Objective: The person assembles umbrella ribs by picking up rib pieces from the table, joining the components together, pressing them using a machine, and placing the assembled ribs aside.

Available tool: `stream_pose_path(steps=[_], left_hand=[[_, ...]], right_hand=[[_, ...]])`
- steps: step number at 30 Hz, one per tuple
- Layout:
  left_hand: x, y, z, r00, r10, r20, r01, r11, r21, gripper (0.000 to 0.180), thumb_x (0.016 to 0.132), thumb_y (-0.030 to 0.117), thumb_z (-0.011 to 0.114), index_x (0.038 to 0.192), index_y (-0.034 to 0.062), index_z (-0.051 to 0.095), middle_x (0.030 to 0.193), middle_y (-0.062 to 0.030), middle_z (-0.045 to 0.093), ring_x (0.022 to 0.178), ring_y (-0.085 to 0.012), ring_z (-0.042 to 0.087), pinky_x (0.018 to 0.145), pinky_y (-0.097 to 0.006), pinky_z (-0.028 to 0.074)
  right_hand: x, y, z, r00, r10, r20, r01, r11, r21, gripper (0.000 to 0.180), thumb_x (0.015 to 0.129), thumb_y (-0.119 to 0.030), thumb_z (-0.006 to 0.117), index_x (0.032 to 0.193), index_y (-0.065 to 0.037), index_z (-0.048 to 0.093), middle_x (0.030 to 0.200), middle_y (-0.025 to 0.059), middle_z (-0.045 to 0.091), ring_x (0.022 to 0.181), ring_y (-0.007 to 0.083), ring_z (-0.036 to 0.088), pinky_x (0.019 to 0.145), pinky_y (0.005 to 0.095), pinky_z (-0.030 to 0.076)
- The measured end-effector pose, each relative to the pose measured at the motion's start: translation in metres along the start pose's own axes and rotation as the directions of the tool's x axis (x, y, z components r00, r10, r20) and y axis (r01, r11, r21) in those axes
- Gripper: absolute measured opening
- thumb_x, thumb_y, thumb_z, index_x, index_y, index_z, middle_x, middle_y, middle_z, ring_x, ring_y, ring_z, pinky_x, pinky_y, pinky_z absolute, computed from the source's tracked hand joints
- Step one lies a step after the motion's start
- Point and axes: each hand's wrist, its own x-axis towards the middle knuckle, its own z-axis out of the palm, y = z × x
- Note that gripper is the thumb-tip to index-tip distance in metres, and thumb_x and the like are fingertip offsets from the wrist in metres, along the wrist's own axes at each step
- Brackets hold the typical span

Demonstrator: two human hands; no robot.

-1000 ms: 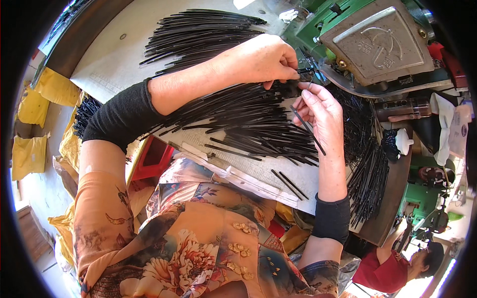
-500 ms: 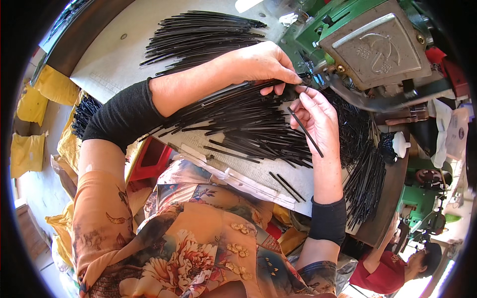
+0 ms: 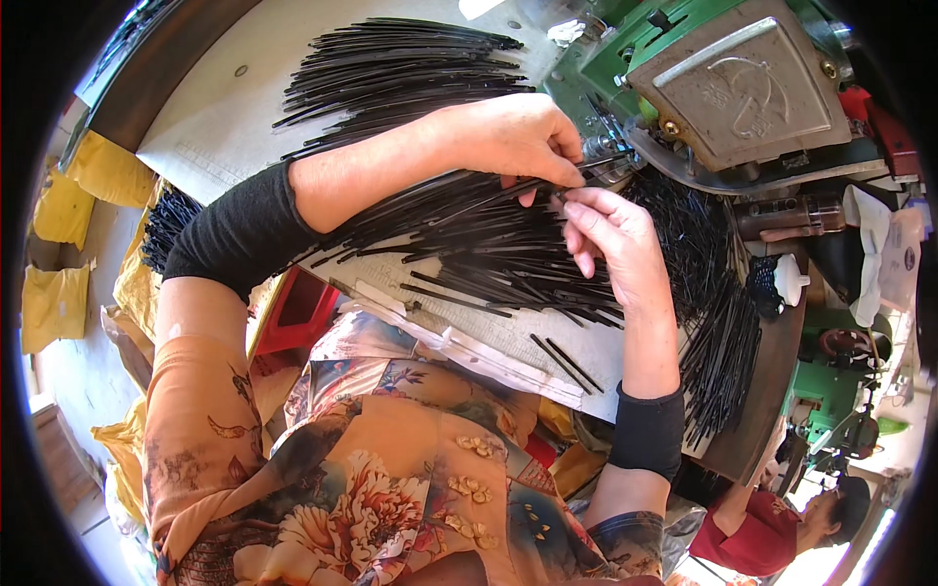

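Left hand point(image 3: 518, 142) arches palm-down, fingertips pinching a black rod point(image 3: 608, 159); right hand point(image 3: 618, 239) curls beside, grip unclear; two loose rods point(image 3: 562, 364) lie below centre.

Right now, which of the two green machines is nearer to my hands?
The green machine with the embossed plate; the other machine stands at the right, near the person in red.
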Motion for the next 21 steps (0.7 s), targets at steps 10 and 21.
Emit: stream_pose_path(steps=[10, 21], left_hand=[[0.0, -0.006, -0.005, 0.992, -0.071, 0.109, 0.091, 0.977, -0.193, 0.022, 0.081, 0.02, 0.063, 0.091, 0.0011, 0.065, 0.069, -0.0025, 0.064, 0.053, -0.0065, 0.059, 0.045, -0.018, 0.041], [-0.001, -0.002, -0.003, 0.988, -0.061, 0.14, 0.096, 0.962, -0.257, 0.029, 0.081, 0.025, 0.064, 0.094, -0.001, 0.065, 0.067, -0.0044, 0.064, 0.046, -0.0062, 0.054, 0.042, -0.019, 0.04]], right_hand=[[0.003, 0.006, -0.026, 0.997, -0.031, -0.071, 0.052, 0.946, 0.319, 0.027, 0.084, -0.013, 0.059, 0.107, 0.001, 0.054, 0.081, 0.011, 0.064, 0.065, 0.014, 0.063, 0.057, 0.0244, 0.054], [0.004, 0.006, -0.03, 0.994, -0.101, -0.04, 0.109, 0.9, 0.423, 0.025, 0.089, -0.015, 0.054, 0.107, 0.002, 0.054, 0.085, 0.0152, 0.064, 0.068, 0.0157, 0.064, 0.056, 0.0265, 0.055]])
